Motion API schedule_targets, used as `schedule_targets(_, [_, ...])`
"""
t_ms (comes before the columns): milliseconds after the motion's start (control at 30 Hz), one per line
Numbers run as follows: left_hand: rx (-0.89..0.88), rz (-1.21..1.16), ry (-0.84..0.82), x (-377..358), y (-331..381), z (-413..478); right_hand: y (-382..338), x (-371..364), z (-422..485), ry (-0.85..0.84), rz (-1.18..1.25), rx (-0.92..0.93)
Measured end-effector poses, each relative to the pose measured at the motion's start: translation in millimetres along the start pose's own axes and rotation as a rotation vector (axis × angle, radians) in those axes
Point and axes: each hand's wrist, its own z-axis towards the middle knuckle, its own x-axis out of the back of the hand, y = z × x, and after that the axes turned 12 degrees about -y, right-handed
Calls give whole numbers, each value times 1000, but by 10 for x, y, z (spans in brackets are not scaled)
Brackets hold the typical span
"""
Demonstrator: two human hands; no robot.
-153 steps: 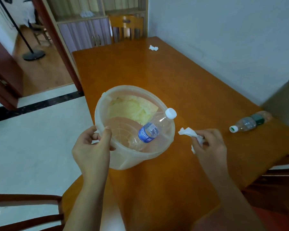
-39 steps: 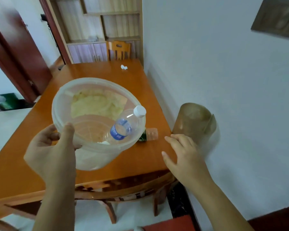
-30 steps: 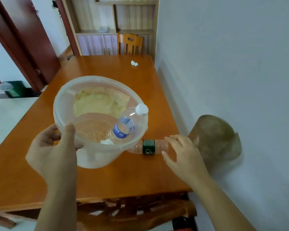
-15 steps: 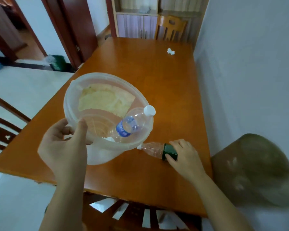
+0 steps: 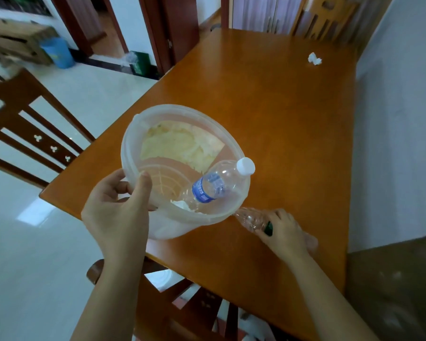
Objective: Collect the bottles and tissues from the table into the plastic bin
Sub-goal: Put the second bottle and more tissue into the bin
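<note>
My left hand [image 5: 119, 210] grips the near rim of a translucent plastic bin [image 5: 133, 134], held above the table's near left corner. Inside it a clear bottle with a blue label [image 5: 212, 187] leans on the right rim, white cap up, and a white tissue [image 5: 182, 205] lies under it. My right hand [image 5: 284, 230] is closed around a green-labelled clear bottle [image 5: 250, 219] that rests low over the orange table [image 5: 280, 114], its neck end hidden behind the bin. A crumpled white tissue [image 5: 314, 59] lies at the table's far right.
A dark wooden chair [image 5: 22, 129] stands left of the table and another chair [image 5: 327, 18] at its far end. A brownish padded chair back [image 5: 394, 286] is at my lower right. The white wall [image 5: 403, 94] runs along the table's right edge.
My view swung left around the table. My right hand reached the green-labelled bottle, closed on it and drew it toward the bin. The tissue held five seconds ago now lies in the bin.
</note>
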Motion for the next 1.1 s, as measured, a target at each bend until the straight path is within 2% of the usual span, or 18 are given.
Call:
schedule_targets(300, [41,-14,61,-7,-86,58,72,-118,126,-64,15,-46])
schedule_targets(567, [63,-33,65,-32,-125,54,151,-82,64,-47,101,-97])
schedule_targets(833, [52,-73,7,-43,-73,-14,278,285,-154,148,306,-129])
schedule_targets(1100, [92,-160,-64,-118,24,-51,140,986,-401,461,587,-64])
